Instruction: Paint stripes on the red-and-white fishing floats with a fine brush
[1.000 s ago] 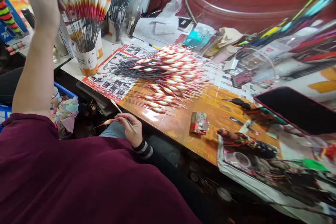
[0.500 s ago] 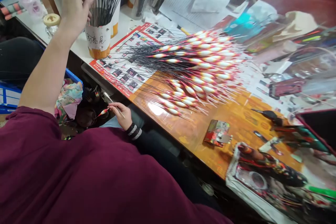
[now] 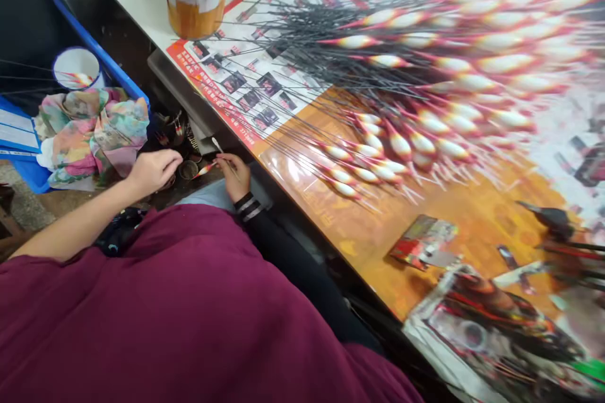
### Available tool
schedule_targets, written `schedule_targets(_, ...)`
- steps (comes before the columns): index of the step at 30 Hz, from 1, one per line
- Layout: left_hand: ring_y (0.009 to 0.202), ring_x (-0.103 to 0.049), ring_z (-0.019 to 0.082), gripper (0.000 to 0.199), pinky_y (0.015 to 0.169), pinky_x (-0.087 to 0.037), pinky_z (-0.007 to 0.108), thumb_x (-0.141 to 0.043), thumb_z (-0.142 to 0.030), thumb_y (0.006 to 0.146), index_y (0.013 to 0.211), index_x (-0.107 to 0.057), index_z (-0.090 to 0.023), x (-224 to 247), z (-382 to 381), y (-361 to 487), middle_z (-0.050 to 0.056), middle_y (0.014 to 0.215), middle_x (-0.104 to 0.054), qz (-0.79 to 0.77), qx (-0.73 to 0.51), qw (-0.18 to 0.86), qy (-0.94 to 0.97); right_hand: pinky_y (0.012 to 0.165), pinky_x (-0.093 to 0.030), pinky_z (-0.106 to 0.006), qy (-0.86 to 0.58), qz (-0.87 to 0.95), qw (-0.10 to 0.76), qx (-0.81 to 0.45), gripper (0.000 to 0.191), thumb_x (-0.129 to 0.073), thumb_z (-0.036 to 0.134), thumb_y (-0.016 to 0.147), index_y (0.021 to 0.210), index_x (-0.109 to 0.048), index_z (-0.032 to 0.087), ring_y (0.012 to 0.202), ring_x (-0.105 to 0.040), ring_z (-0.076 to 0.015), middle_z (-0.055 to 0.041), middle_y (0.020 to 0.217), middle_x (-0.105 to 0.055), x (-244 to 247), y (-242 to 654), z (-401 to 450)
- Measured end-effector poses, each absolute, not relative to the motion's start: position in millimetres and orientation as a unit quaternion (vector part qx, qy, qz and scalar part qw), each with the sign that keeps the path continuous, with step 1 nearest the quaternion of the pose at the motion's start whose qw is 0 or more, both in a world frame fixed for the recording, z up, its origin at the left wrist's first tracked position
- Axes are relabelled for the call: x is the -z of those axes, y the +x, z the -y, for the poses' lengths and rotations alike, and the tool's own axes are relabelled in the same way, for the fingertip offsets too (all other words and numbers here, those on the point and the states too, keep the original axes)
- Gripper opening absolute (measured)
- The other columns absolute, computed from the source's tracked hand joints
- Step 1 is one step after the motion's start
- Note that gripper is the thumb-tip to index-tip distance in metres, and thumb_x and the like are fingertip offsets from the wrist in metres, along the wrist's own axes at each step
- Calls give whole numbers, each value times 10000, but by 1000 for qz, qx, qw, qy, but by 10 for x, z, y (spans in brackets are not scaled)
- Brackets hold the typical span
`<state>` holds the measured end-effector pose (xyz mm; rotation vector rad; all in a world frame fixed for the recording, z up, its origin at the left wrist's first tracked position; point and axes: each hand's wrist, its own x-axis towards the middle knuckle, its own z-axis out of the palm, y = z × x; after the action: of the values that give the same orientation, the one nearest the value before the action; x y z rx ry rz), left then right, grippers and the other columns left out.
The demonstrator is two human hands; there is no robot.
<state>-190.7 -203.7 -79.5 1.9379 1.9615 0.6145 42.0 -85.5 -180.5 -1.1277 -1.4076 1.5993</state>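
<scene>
Fishing float [image 3: 205, 169], slim and red-tipped, is pinched in the right hand [image 3: 235, 177] together with a fine white-handled brush [image 3: 224, 155], low over the lap by the edge of the table [image 3: 331, 217]. Painting of the float appears to be in hand, and a steady pinch seems called for. The left hand [image 3: 154, 172] is loosely curled just beside a small round dish [image 3: 189, 170] (whether anything is gripped there cannot be told). Dozens of glossy, spindle-shaped floats [image 3: 425, 94] on thin black stems are fanned across a printed sheet [image 3: 246, 85].
</scene>
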Motion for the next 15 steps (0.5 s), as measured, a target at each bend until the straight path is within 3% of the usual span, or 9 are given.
schedule_targets(2, 1100, -748, 231, 258, 1027, -563, 343, -512, -318, 1120, 1158, -738, -199, 1295, 2175, -1841, 65, 1153, -789, -762, -87, 290, 572, 874, -656, -368, -449, 542, 360, -612, 391, -765, 601, 862, 1020, -780, 244, 870, -758, -188, -55, 1028, -836, 1875, 474, 857)
schedule_targets(5, 1083, -744, 251, 247, 1030, -569, 371, -519, -250, 1117, 1154, -747, -162, 1897, 2415, -1807, 100, 1094, -781, -792, 0, 367, 489, 852, -658, -367, -460, 545, 344, -611, 368, -764, 579, 860, 1010, -784, 244, 856, -762, -193, -53, 996, -834, 1951, 547, 930)
schedule_targets(8, 1034, -730, 231, 238, 971, -620, 401, -614, -333, 1112, 1207, -723, -144, 2328, 2654, -1878, 99, 1128, -745, -800, 64, 431, 412, 843, -656, -369, -459, 560, 326, -608, 351, -770, 571, 850, 980, -793, 246, 853, -766, -200, -50, 965, -834, 2003, 604, 1009)
schedule_targets(11, 1156, -694, 256, 392, 991, -636, 455, -725, -436, 1060, 1347, -671, -175, 2624, 2835, -2044, 117, 1338, -672, -803, 112, 469, 350, 882, -654, -383, -467, 564, 324, -599, 345, -765, 566, 861, 979, -794, 244, 888, -774, -208, -59, 992, -840, 2037, 639, 1042)
schedule_targets(15, 1211, -677, 282, 425, 1022, -625, 478, -728, -435, 1056, 1386, -655, -178, 2856, 2971, -2285, 122, 1386, -651, -809, 133, 485, 305, 860, -654, -376, -494, 556, 325, -584, 367, -759, 584, 868, 994, -790, 241, 867, -775, -204, -56, 972, -840, 2062, 665, 1051)
